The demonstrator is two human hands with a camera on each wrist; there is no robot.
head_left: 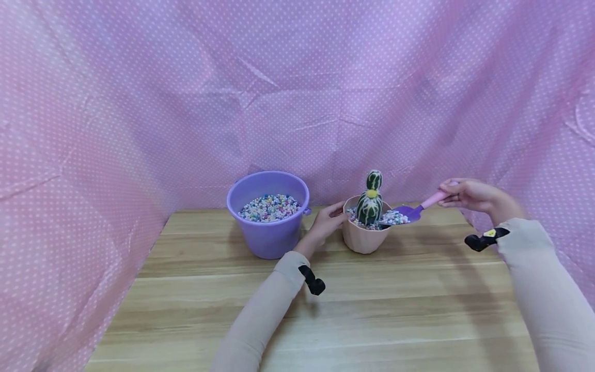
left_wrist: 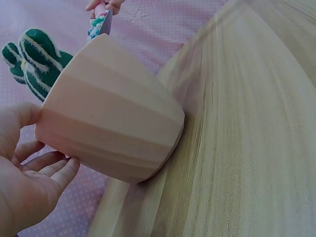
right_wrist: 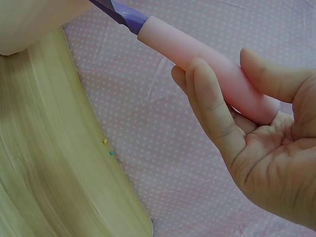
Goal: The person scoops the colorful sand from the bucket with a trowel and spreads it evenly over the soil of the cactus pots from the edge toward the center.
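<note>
A pink flowerpot [head_left: 364, 238] with faceted sides stands on the table, holding a green plush cactus [head_left: 370, 207] with a yellow flower and colourful beads around its base. My left hand [head_left: 327, 223] holds the pot's left side; in the left wrist view the thumb lies near the rim and the fingertips [left_wrist: 72, 165] meet the wall lower down. With my right hand [head_left: 474, 195] I grip the pink handle [right_wrist: 197, 57] of a small purple shovel [head_left: 411, 212]. Its blade, loaded with pastel beads [head_left: 395, 217], overlaps the pot's right rim beside the cactus.
Left of the pot, a purple bucket [head_left: 269, 242] contains many multicoloured beads [head_left: 270, 207]. Two stray beads [right_wrist: 108, 147] lie near the wooden table's [head_left: 297, 320] edge. Pink polka-dot cloth [head_left: 297, 103] hangs behind and along both sides.
</note>
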